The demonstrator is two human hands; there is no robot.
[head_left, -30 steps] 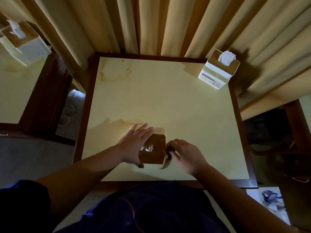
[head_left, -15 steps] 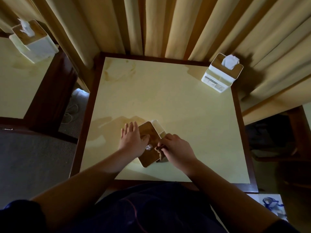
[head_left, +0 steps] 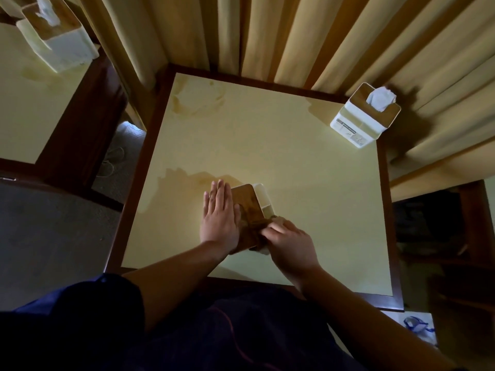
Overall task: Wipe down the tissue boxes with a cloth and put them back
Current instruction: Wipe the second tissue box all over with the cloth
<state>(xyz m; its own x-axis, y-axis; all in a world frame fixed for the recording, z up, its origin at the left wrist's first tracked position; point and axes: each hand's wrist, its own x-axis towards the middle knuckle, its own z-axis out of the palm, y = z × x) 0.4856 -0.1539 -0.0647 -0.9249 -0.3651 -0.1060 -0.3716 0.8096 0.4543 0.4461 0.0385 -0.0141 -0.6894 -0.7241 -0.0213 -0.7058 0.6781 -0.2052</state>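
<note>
Turning since a moment ago, the white square tissue box with a brown wooden lid (head_left: pixel 250 207) now shows its pale side. The left hand (head_left: pixel 220 214) lies flat and open against it; the right hand (head_left: pixel 290 243) is closed on a brownish cloth (head_left: pixel 261 223) at its near-right edge, on the pale yellow desk (head_left: pixel 308 183).

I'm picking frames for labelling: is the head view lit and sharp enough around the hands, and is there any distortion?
Head view: dim, lit from the curtain side, so the lower frame is nearly black; the left hand casts a soft shadow across the table; the right hand and cloth look slightly smeared; wide-angle bending fans the curtain folds and tilts the far tissue box.
</note>
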